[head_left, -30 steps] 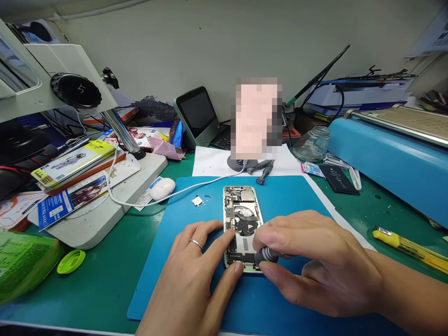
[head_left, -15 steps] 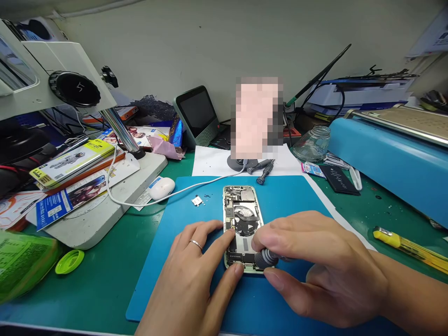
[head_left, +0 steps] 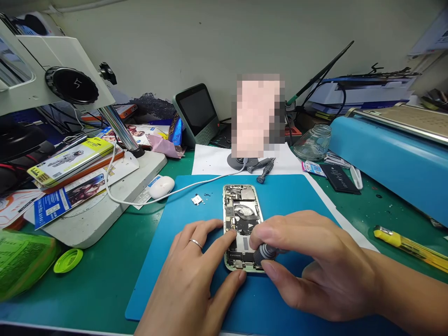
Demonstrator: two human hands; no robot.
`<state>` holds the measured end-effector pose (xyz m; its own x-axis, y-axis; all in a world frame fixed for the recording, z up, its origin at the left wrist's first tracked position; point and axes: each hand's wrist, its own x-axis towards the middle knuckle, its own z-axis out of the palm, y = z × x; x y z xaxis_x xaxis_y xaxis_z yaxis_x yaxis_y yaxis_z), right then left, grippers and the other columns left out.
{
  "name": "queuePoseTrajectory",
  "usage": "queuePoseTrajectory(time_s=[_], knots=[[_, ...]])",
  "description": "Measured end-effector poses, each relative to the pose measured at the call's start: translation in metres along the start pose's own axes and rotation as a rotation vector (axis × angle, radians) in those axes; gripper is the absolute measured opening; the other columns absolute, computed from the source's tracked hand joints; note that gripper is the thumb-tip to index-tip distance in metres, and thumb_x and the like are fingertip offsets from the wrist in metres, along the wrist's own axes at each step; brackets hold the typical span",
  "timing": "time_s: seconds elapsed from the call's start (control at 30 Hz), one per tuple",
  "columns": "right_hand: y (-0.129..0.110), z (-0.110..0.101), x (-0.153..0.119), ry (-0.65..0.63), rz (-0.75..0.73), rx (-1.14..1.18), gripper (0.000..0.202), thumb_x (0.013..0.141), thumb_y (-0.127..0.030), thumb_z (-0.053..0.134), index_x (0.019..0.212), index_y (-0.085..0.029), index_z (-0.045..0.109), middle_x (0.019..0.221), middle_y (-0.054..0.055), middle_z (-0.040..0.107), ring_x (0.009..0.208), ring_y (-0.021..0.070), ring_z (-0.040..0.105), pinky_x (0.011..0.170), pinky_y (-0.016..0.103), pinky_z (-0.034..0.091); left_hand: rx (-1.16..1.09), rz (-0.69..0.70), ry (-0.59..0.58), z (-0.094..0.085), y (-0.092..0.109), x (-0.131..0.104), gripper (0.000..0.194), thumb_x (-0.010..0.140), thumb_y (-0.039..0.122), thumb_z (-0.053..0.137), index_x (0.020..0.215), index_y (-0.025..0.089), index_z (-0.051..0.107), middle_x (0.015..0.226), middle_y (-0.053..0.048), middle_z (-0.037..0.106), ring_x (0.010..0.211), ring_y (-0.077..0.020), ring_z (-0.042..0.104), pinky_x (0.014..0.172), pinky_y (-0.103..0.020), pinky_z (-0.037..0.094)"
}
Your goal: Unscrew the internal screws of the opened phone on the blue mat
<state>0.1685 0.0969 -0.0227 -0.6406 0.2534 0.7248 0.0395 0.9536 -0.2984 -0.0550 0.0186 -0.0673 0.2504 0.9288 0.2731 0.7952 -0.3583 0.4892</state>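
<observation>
An opened phone (head_left: 245,205) with a pale green frame lies on a blue mat (head_left: 164,261), its inner parts showing. My left hand (head_left: 192,275), with a ring on one finger, steadies the phone by its lower left corner. The index finger presses on the inside at the left, while the thumb touches the bottom edge. In my right hand (head_left: 315,261) a small grey screwdriver (head_left: 265,253) is pinched between thumb and fingers over the phone's lower right corner. Its tip is hidden. Left of the phone lie a small metal plate (head_left: 197,199) and tiny dark bits, probably screws.
Two more screwdrivers (head_left: 265,171) lie behind the mat beside a blurred-out upright object (head_left: 257,116). A white cable (head_left: 189,187) crosses the mat's back left corner. A microscope stand (head_left: 98,219) is at left; a yellow cutter knife (head_left: 402,242) and blue machine (head_left: 385,158) are at right.
My left thumb has shifted slightly right along the phone's bottom edge. The fingers of my right hand have moved a little on the screwdriver. The view has tilted slightly.
</observation>
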Motion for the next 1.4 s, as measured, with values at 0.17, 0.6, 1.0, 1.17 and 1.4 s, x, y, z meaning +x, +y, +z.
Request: queuePoseTrajectory(time_s=[0.17,0.6,1.0,1.17,1.4], knots=[[-0.002,-0.003,-0.001,-0.001,0.013,0.009,0.053,0.088,0.000,0.062,0.137,-0.015,0.051,0.104,0.008,0.080,0.082,0.0147,0.079,0.075,0.023,0.064,-0.011,-0.012,0.010,-0.001,0.001,0.000,0.038,0.100,0.031,0.065,0.138,0.034,0.067,0.144,-0.008,0.064,0.131,-0.0347,0.059,0.106,-0.055,0.059],[-0.004,-0.003,-0.005,0.034,0.050,-0.011,0.061,0.084,0.001,0.065,0.140,-0.021,0.054,0.109,0.008,0.084,0.088,0.0166,0.083,0.081,0.024,0.068,0.014,-0.020,0.005,-0.002,0.003,0.000,0.038,0.099,0.032,0.065,0.137,0.034,0.068,0.145,-0.008,0.064,0.133,-0.0356,0.058,0.108,-0.056,0.058],[0.000,-0.002,-0.006,0.033,0.123,0.082,0.053,0.090,0.002,0.064,0.139,-0.019,0.057,0.113,0.011,0.082,0.105,0.0191,0.082,0.085,0.023,0.067,0.004,-0.023,-0.013,-0.004,0.003,0.000,0.039,0.101,0.033,0.063,0.139,0.033,0.067,0.147,-0.008,0.063,0.134,-0.0358,0.057,0.109,-0.057,0.056],[0.001,-0.003,-0.004,-0.010,0.107,0.077,0.055,0.094,-0.001,0.062,0.144,-0.021,0.053,0.111,0.010,0.082,0.102,0.0193,0.083,0.090,0.028,0.067,-0.003,-0.027,-0.022,-0.004,0.003,0.000,0.040,0.101,0.034,0.064,0.141,0.035,0.066,0.149,-0.008,0.062,0.135,-0.0361,0.056,0.109,-0.056,0.057],[0.002,-0.003,-0.003,-0.035,0.093,0.068,0.057,0.095,-0.001,0.061,0.146,-0.022,0.050,0.111,0.009,0.080,0.095,0.0183,0.082,0.086,0.028,0.067,-0.004,-0.027,-0.028,-0.004,0.002,-0.001,0.043,0.100,0.033,0.066,0.142,0.037,0.064,0.149,-0.005,0.061,0.136,-0.0355,0.056,0.111,-0.058,0.055]])
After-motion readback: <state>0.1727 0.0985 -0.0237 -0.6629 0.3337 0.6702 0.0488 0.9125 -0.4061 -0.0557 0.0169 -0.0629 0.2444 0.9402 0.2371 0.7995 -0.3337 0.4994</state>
